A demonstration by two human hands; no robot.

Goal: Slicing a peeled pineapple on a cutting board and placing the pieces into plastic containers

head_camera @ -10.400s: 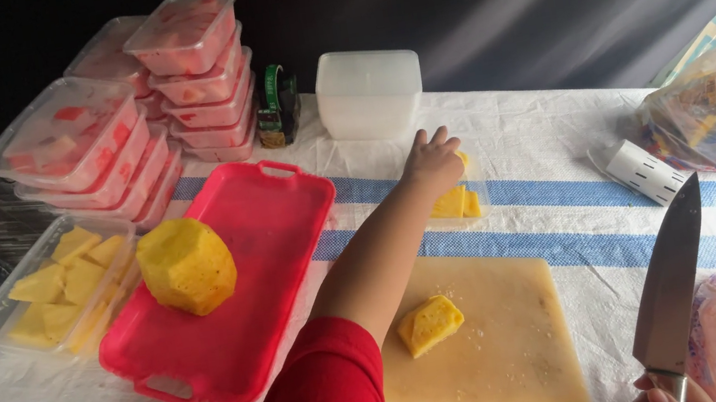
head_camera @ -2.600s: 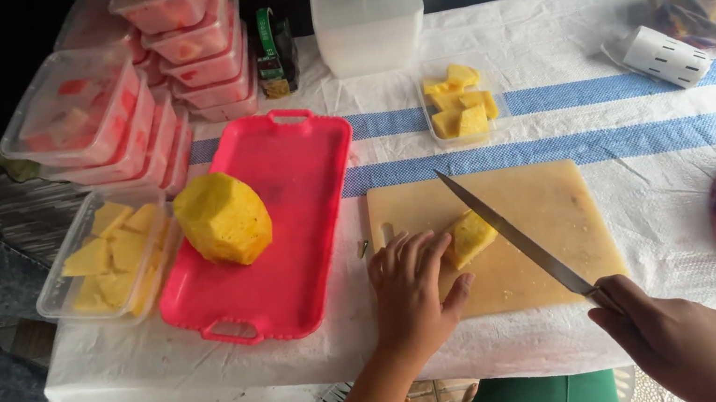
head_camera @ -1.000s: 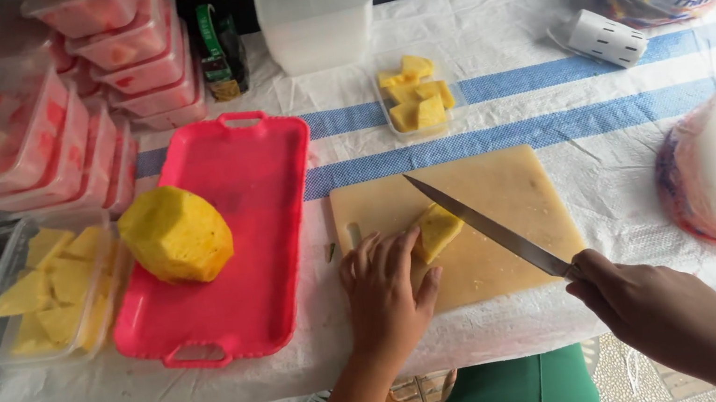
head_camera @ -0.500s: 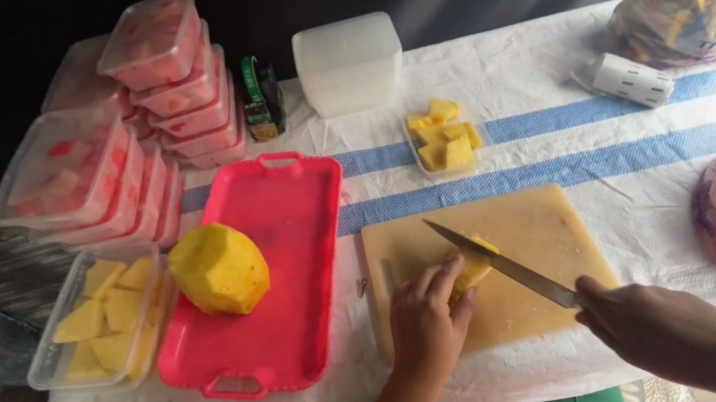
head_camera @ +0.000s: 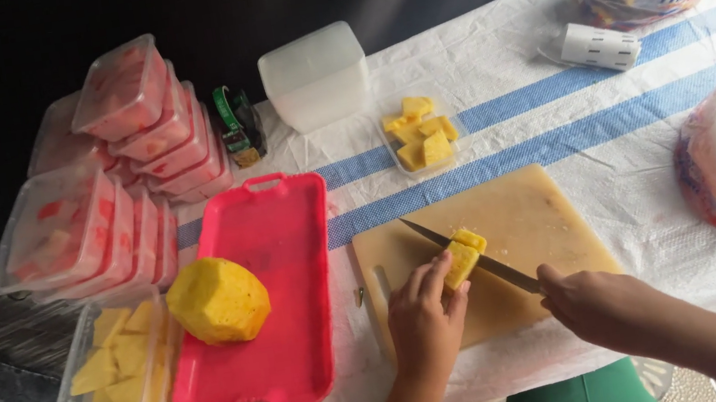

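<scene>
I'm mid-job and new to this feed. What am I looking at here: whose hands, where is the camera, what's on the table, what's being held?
There is no machine: these are one person's bare hands, seen from a camera on their head looking down. The left hand steadies a yellow fruit piece on the cutting board. The right hand holds a knife, its blade in that piece. To the left, a peeled pineapple sits on a pink tray, beside an open tub of yellow chunks. Behind are stacked lidded tubs of red fruit, a small tub of yellow pieces and a white box, all on a white cloth with blue stripes.
</scene>
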